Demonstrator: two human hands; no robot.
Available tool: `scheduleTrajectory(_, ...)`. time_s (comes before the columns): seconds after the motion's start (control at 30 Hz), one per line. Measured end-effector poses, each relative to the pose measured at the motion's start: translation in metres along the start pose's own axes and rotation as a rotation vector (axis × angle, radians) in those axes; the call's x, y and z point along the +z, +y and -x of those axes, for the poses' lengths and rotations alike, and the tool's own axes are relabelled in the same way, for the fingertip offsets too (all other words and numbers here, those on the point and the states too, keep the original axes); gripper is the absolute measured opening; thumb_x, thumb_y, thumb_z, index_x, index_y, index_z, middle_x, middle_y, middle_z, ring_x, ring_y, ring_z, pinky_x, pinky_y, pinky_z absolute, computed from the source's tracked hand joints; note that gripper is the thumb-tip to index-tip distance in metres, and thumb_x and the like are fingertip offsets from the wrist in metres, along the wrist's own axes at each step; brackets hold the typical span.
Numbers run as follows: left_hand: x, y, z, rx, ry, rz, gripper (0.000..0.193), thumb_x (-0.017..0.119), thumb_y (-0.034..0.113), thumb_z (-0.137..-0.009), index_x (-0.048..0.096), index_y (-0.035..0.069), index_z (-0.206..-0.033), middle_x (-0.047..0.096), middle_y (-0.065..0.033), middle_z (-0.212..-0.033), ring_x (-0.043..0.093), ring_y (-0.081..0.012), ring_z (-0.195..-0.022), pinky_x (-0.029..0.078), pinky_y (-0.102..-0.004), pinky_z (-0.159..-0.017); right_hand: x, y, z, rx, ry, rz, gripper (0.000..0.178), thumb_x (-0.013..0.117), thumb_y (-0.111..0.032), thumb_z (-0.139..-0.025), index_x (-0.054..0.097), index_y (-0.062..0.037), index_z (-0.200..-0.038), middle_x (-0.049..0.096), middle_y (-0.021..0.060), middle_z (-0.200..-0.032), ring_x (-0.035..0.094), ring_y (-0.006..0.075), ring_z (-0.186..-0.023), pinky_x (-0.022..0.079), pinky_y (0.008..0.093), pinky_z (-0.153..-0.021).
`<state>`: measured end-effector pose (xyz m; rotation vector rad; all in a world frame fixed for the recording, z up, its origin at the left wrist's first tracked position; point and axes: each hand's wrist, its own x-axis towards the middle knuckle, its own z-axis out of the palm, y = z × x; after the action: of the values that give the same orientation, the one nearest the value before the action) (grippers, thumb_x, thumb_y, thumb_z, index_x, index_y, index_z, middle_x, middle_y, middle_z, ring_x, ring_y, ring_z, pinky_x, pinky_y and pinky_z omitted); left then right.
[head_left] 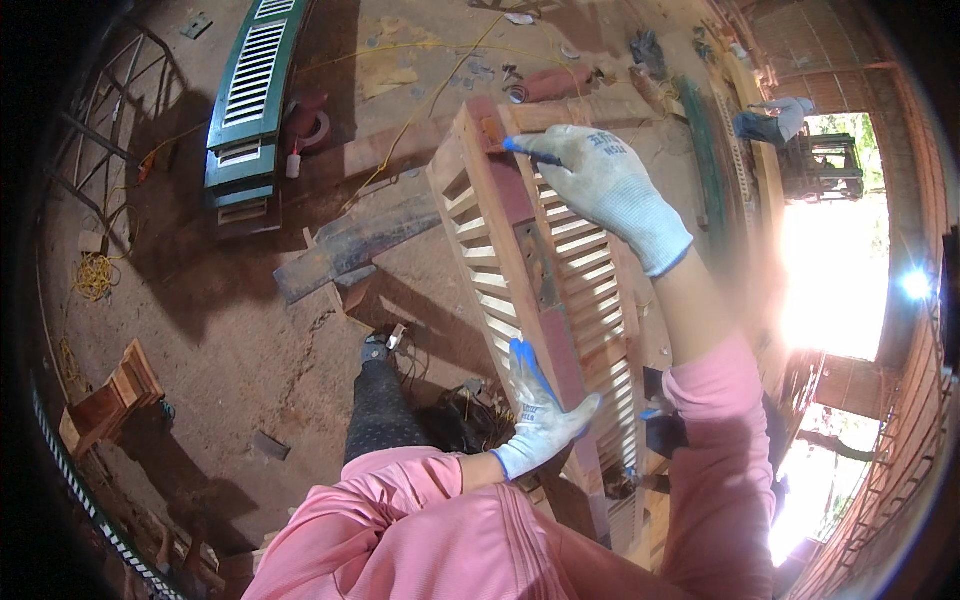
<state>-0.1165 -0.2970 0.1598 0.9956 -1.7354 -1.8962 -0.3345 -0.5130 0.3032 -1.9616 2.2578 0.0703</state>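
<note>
A slatted wooden panel (512,270), like a louvred shutter, stretches away in front of me, with pale slats on both sides of a reddish middle strip. My right hand (605,180), in a white glove with blue fingertips, reaches over its far end. Those fingers stretch leftward beside a small orange-brown patch (492,130); what lies under the palm is hidden. Closer to my body, my left hand (540,420) wears a matching glove and rests against the panel, fingers straight and thumb apart, holding nothing.
Green louvred shutters (245,110) are stacked at the far left. A dark plank (355,248) lies left of the panel. Yellow cord (95,275) is coiled on the dirt floor. Another person (780,122) and a forklift (828,165) are by the bright opening at right.
</note>
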Motion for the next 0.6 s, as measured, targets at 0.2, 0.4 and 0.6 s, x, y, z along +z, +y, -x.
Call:
scheduleTrajectory(0.2, -0.001, 0.005, 0.002, -0.038, 0.0, 0.115, 0.136, 0.085, 0.048, -0.076, -0.008, -0.008, -0.159, -0.001, -0.0299, -0.167, 0.001, -0.043, -0.157, 0.006, -0.0468, -0.128, 0.016, -0.001, -0.025, 0.101, 0.126, 0.086, 0.039, 0.057, -0.022, -0.098, 0.068, -0.017, -0.134, 0.071, 0.0122, -0.122, 0.066, 0.0325, -0.114, 0.051, 0.0437, -0.101)
scheduleTrajectory(0.4, -0.001, 0.0, 0.001, -0.039, -0.007, 0.031, 0.138, 0.085, 0.047, -0.077, -0.011, -0.007, -0.159, 0.0, -0.0299, -0.166, 0.002, -0.0429, -0.156, 0.007, -0.046, -0.128, 0.012, -0.021, -0.013, -0.003, -0.06, 0.354, 0.044, 0.058, -0.022, -0.098, 0.062, -0.0194, -0.142, 0.07, 0.013, -0.108, 0.067, 0.0336, -0.106, 0.051, 0.0414, -0.102)
scheduleTrajectory(0.6, 0.0, 0.002, 0.001, -0.046, -0.012, 0.09, 0.137, 0.084, 0.048, -0.077, -0.01, -0.008, -0.159, -0.001, -0.0311, -0.166, 0.001, -0.044, -0.156, 0.006, -0.0472, -0.128, -0.001, 0.002, -0.014, -0.051, 0.124, 0.033, 0.036, 0.059, -0.021, -0.097, 0.069, -0.0164, -0.132, 0.072, 0.0115, -0.117, 0.067, 0.0318, -0.111, 0.053, 0.0434, -0.097)
